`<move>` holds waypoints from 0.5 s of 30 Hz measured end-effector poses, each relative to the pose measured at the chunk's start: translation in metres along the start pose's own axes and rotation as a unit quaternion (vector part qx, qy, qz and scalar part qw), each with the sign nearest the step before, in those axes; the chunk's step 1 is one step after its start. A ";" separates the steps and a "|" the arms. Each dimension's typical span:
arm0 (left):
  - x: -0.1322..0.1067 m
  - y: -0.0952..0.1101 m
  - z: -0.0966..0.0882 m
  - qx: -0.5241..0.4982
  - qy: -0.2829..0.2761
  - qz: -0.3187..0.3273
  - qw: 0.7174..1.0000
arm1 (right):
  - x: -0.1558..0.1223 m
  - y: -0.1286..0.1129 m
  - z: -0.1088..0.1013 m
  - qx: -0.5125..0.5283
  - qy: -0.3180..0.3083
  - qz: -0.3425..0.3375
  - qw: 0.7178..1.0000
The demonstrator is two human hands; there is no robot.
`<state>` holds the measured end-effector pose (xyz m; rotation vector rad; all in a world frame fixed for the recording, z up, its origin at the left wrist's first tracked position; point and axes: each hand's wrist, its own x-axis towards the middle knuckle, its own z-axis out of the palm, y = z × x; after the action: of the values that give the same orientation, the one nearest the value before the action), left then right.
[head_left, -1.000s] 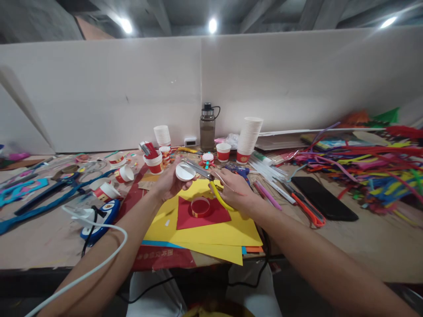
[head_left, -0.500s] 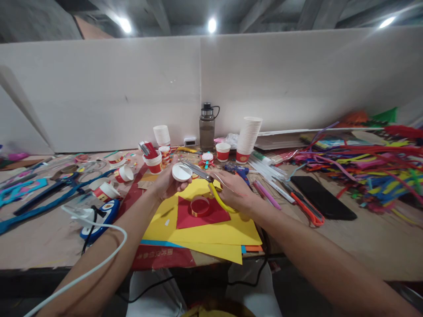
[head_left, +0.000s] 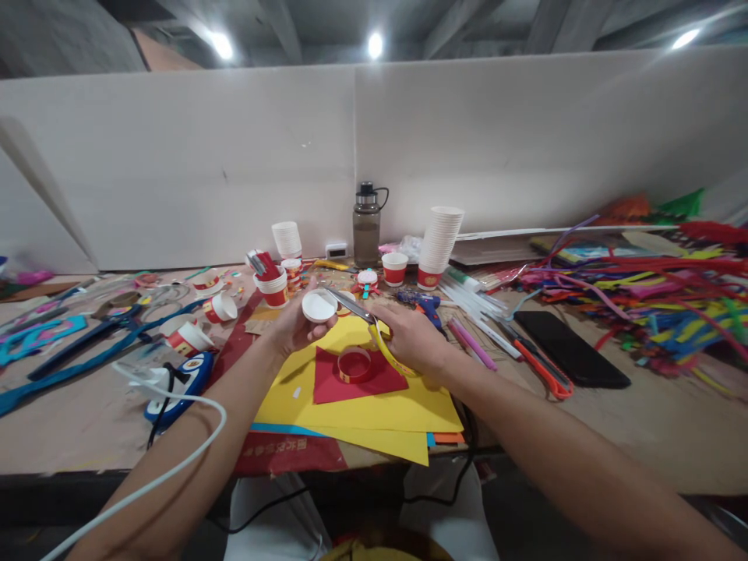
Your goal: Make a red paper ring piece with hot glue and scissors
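Note:
My left hand [head_left: 295, 323] is closed round a white paper cup piece [head_left: 319, 306], its round bottom turned up. My right hand [head_left: 409, 336] grips yellow-handled scissors [head_left: 362, 315], whose blades point left toward the cup piece and almost touch its edge. Just below both hands a cut red ring [head_left: 354, 365] lies on a red paper square [head_left: 379, 378], which rests on yellow paper sheets [head_left: 374, 409].
Red-and-white paper cups [head_left: 274, 288], a cup stack [head_left: 439, 243], a water bottle [head_left: 366, 226] and a blue glue gun [head_left: 424, 302] stand behind. A black phone [head_left: 569, 349], an orange cutter [head_left: 541, 368] and a heap of coloured pipe cleaners [head_left: 654, 300] lie right. A white cable [head_left: 175, 460] crosses the left.
Both hands shifted slightly left and up with the cup piece and the scissors. The scissor blades have drawn closer to the cup piece.

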<state>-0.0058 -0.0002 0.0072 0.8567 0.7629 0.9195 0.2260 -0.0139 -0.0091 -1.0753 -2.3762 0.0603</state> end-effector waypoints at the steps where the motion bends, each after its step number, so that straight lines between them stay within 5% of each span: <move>1: 0.000 -0.001 0.000 -0.002 -0.003 0.016 1.000 | 0.001 0.001 0.000 0.012 0.012 0.004 1.000; 9: 0.007 -0.011 0.000 0.027 -0.022 0.238 0.971 | 0.006 0.022 0.001 0.033 0.083 0.089 0.992; 15: 0.013 -0.014 -0.005 0.096 0.027 0.307 0.947 | 0.007 0.022 0.001 0.041 0.096 0.093 0.990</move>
<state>0.0003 0.0083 -0.0099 1.2824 0.6442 1.4388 0.2365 0.0058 -0.0128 -1.2031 -2.0806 0.1133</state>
